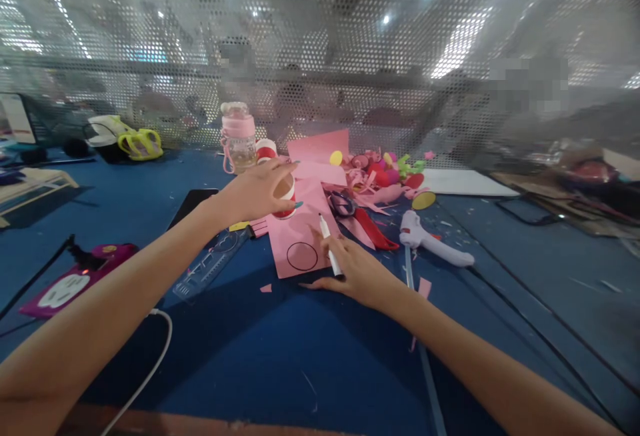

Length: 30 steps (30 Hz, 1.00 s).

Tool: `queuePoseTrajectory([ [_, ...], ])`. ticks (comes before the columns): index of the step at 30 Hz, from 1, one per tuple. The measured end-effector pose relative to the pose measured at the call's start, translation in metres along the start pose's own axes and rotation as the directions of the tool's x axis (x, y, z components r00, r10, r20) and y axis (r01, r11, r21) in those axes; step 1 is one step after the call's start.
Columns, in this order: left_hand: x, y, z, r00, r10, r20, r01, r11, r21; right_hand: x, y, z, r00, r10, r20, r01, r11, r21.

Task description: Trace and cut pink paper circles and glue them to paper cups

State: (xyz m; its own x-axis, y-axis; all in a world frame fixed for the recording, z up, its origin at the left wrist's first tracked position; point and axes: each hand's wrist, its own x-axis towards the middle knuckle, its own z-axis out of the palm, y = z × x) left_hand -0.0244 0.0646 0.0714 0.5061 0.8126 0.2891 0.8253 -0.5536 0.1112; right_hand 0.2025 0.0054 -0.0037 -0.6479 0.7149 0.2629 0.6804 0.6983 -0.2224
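My left hand [260, 191] is wrapped around a red and white roll of tape [286, 197] standing on a pink sheet of paper [300, 229]. A black circle [302, 256] is drawn near the sheet's front edge. My right hand [350, 269] rests on the blue table just right of the circle and holds a white marker pen [330, 246] with its tip pointing away from me.
A clear ruler [213, 266] lies left of the pink sheet, near a black phone [193, 204]. A white glue gun [433, 239], red scissors [363, 217], pink scraps and coloured balls [385, 173] lie right. A pink bottle [239, 136] stands behind. A perforated screen closes the far edge.
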Motion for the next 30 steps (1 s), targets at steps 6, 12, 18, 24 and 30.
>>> queuePoseTrajectory([
  [6,-0.001,0.001,-0.002,1.0,-0.021,0.007,0.021,1.0,-0.012,-0.001,0.018,-0.001,0.986,-0.11,-0.127,0.1,0.992,-0.076],
  [12,-0.002,0.003,-0.004,1.0,-0.018,0.007,0.018,1.0,-0.017,-0.002,0.012,0.001,0.947,-0.227,-0.229,0.2,0.971,-0.134],
  [18,-0.003,0.002,-0.005,0.998,-0.045,-0.039,0.043,0.998,-0.048,-0.002,0.011,0.002,0.924,-0.256,-0.285,0.242,0.967,-0.084],
  [24,0.0,-0.004,-0.001,0.99,-0.062,-0.123,0.053,0.996,-0.077,-0.004,0.001,0.005,0.875,-0.405,-0.266,0.396,0.914,-0.088],
  [30,-0.001,0.005,-0.001,0.995,-0.05,-0.087,0.034,0.985,-0.171,-0.014,-0.015,-0.004,0.835,-0.406,-0.371,0.47,0.878,0.096],
])
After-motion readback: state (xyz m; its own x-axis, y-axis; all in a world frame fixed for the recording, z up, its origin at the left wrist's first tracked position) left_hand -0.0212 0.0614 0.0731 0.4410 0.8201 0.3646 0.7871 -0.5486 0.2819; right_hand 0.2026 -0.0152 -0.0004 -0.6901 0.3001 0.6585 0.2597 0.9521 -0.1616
